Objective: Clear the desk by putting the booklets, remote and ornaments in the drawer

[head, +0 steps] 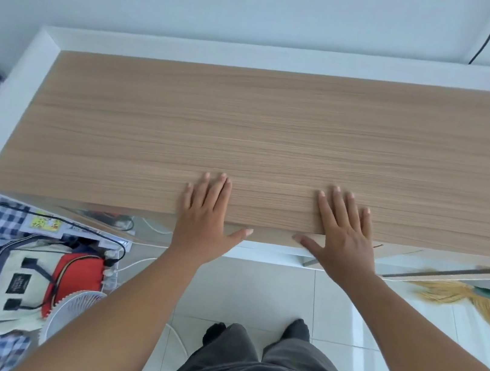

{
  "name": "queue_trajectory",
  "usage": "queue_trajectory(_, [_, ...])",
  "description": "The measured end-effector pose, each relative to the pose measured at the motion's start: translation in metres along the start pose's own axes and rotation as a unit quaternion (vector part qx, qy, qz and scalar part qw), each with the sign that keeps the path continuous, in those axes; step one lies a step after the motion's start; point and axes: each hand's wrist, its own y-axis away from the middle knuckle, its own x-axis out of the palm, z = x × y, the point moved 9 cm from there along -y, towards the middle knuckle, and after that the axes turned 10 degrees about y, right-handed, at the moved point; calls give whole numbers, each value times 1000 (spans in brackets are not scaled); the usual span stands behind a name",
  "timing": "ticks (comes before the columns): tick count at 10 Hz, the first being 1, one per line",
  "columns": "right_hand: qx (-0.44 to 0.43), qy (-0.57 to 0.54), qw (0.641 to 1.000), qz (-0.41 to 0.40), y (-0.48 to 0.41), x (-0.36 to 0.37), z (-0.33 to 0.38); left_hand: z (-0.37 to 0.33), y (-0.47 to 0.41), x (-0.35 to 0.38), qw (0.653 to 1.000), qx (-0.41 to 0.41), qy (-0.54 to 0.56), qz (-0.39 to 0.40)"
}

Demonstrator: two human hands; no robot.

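The wooden desk top [277, 133] stretches across the view with nothing lying on it. My left hand [208, 208] rests flat on its front edge, fingers straight and the thumb spread out over the edge. My right hand [341, 231] lies flat the same way a little to the right, its thumb pointing left along the drawer front [271, 237], which sits flush under the top. No booklets, remote or ornaments are in view.
A white wall ledge [257, 52] borders the desk's back and left. On the floor at the left lie a cream bag [19, 285], a red pouch [77, 274] and a white fan [75, 312]. A straw broom [474, 302] lies at the right.
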Motion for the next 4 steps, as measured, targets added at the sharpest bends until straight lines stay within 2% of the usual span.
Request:
queue_trajectory(2, [57,-29,998,23,-8,-3,1,4,-5,-3,998,-55,38,-5])
queue_trajectory(3, [57,-34,997,40,-14,2,1,6,-6,-1,997,-63,32,-1])
queue_trajectory(4, [101,-216,970,37,-21,-17,-9,4,-8,-3,997,-64,34,7])
